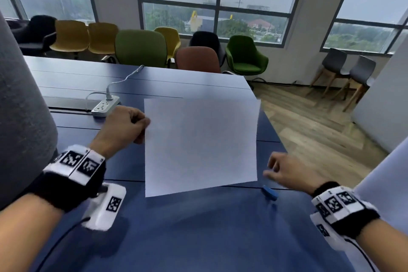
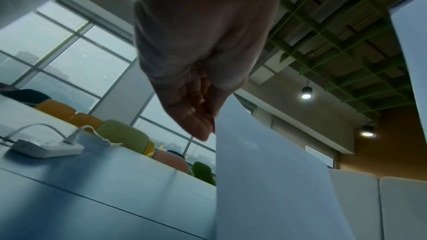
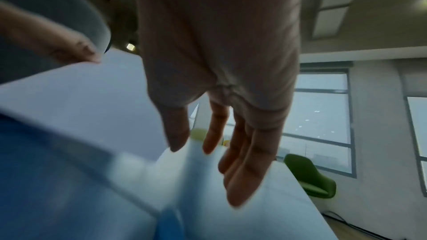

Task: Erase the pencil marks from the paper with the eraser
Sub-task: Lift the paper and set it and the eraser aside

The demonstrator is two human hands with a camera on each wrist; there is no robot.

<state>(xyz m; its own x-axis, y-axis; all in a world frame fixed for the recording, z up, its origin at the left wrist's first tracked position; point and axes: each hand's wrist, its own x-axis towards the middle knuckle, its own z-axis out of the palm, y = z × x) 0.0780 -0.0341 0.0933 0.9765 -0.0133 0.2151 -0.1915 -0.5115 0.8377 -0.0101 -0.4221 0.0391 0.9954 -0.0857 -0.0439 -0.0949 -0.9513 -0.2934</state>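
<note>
A white sheet of paper [image 1: 201, 146] hangs lifted above the blue table [image 1: 198, 238]; no pencil marks show on it. My left hand [image 1: 125, 127] pinches the sheet's left edge, and the left wrist view shows the paper [image 2: 265, 180] held at my left hand's fingertips [image 2: 203, 121]. A blue eraser [image 1: 269, 193] lies on the table just below the sheet's lower right corner. My right hand [image 1: 284, 171] hovers just above and right of the eraser, fingers relaxed and holding nothing; the right wrist view shows my right hand [image 3: 231, 152] spread, with the blurred eraser [image 3: 171, 225] below.
A white power strip [image 1: 105, 106] with a plugged cable sits on the table beyond my left hand. Coloured chairs [image 1: 141, 47] line the table's far side. The table's right edge [image 1: 273, 126] drops to a wooden floor. A grey padded shape [image 1: 19, 112] stands at the left.
</note>
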